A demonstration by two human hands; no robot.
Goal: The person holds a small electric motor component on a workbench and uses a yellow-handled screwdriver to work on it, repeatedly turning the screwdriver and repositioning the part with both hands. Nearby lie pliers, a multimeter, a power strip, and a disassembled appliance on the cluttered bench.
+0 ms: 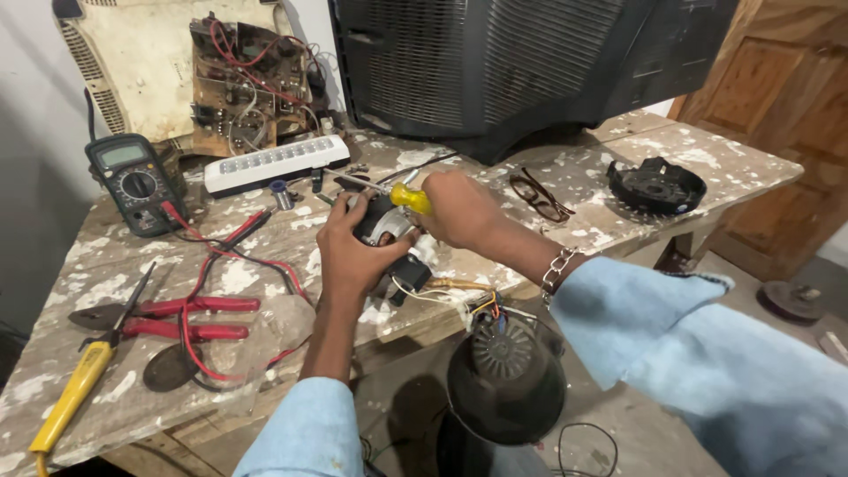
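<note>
Head view — left fingers (340, 231) wrap the motor (382, 225), right fingers (439, 212) clench the screwdriver (408, 196).

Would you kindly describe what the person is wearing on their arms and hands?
Both arms are in loose, light blue sleeves, pushed partway up the forearms. The right wrist carries a silver chain-link bracelet. The left hand and right hand are bare: no gloves, and no rings that I can make out.

At lower left of the frame, the rough wooden counter (106, 265) carries flaking, matt white paint. At frame centre, the yellow screwdriver handle (412, 198) looks like glossy translucent plastic. Left of centre, the red-handled pliers (168, 318) wear smooth plastic sleeves over dull, dark metal. Lower centre, the black round motor housing (505, 380) shines smoothly.
</note>
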